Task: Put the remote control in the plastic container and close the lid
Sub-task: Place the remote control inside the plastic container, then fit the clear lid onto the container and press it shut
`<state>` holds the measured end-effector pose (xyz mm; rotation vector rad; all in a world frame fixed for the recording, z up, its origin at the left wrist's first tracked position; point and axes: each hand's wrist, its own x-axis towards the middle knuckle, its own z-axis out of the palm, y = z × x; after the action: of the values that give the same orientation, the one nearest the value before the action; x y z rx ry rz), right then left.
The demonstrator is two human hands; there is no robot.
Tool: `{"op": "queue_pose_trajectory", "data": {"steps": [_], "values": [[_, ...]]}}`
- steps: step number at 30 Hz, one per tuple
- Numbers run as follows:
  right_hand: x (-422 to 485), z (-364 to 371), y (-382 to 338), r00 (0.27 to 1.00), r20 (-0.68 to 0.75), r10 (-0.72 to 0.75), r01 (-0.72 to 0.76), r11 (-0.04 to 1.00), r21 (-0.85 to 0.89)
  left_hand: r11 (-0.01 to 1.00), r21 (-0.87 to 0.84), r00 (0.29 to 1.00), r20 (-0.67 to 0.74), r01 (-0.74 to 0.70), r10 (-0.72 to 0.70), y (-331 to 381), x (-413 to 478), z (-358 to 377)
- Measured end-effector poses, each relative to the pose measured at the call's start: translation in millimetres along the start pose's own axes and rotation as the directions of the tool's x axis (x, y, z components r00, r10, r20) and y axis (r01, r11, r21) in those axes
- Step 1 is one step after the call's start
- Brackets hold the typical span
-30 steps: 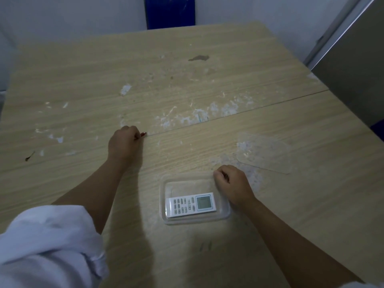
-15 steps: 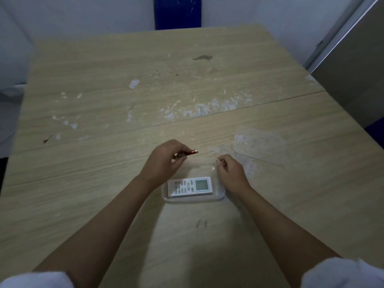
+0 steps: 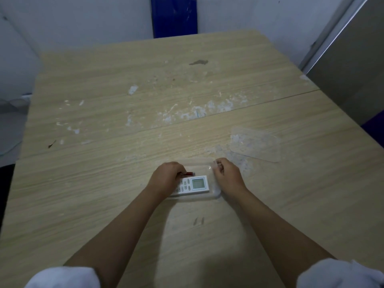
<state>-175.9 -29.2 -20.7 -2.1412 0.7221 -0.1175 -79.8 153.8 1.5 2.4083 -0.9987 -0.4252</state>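
Observation:
A white remote control [image 3: 197,184] with a small screen lies flat inside the clear plastic container [image 3: 200,198] at the table's near middle. My left hand [image 3: 165,178] is over the container's left end, covering part of the remote, and pinches a small red object [image 3: 189,173]. My right hand [image 3: 228,176] curls around the container's far right corner. The clear lid [image 3: 256,144] lies flat on the table to the right, apart from the container.
The wooden table [image 3: 104,183] has white scuff marks and a seam across its middle. A grey panel [image 3: 353,69] stands at the right edge. A blue post [image 3: 174,15] rises behind the far edge.
My left hand came from the table's left middle to the container's left end with the red object. My right hand stayed at the container's right side.

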Motion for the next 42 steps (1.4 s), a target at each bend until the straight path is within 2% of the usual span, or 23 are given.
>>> {"op": "queue_pose_trajectory", "data": {"steps": [5, 10, 14, 18, 21, 23, 31, 35, 38, 42], "values": [[1.3, -0.8, 2.3, 1.0, 0.017, 0.025, -0.025, 0.999, 0.025, 0.999, 0.034, 0.999, 0.006, 0.037, -0.038, 0.9, -1.0, 2.1], [5.6, -15.2, 6.0, 0.998, 0.018, 0.06, -0.061, 0.996, 0.062, 1.0, -0.001, 0.969, -0.248, 0.022, -0.021, 18.7, 4.0, 4.7], [23.6, -51.3, 23.0, 0.991, -0.122, 0.06, -0.068, 0.996, -0.063, 1.0, -0.029, 0.941, -0.338, -0.011, 0.001, 46.8, 27.8, 7.2], [44.5, -94.0, 48.8, 0.949, -0.292, 0.122, -0.182, 0.965, -0.187, 0.999, -0.03, 0.95, -0.308, 0.037, -0.044, 67.2, 53.4, 18.3], [56.9, -120.7, 65.5, 0.884, -0.41, 0.225, -0.328, 0.923, -0.201, 0.995, -0.026, 0.967, -0.237, 0.092, -0.096, 78.1, 68.1, 29.0], [65.3, -132.1, 73.5, 0.853, -0.438, 0.283, -0.393, 0.901, -0.185, 0.991, -0.024, 0.969, -0.208, 0.129, -0.131, 82.6, 74.5, 35.3], [82.7, -142.3, 84.3, 0.826, -0.361, 0.433, -0.512, 0.844, -0.16, 0.983, -0.014, 0.962, -0.202, 0.184, -0.183, 81.9, 79.7, 46.5], [87.7, -146.3, 83.9, 0.797, -0.323, 0.51, -0.555, 0.83, -0.058, 0.985, -0.044, 0.954, -0.245, 0.164, -0.17, 78.4, 74.4, 40.2], [85.2, -144.5, 75.6, 0.82, -0.26, 0.509, -0.507, 0.858, 0.079, 0.982, -0.088, 0.937, -0.298, 0.165, -0.184, 74.4, 68.8, 31.3], [73.7, -130.7, 50.7, 0.875, -0.196, 0.443, -0.38, 0.878, 0.291, 0.952, -0.245, 0.897, -0.356, 0.182, -0.263, 68.4, 57.8, 18.6]]}}
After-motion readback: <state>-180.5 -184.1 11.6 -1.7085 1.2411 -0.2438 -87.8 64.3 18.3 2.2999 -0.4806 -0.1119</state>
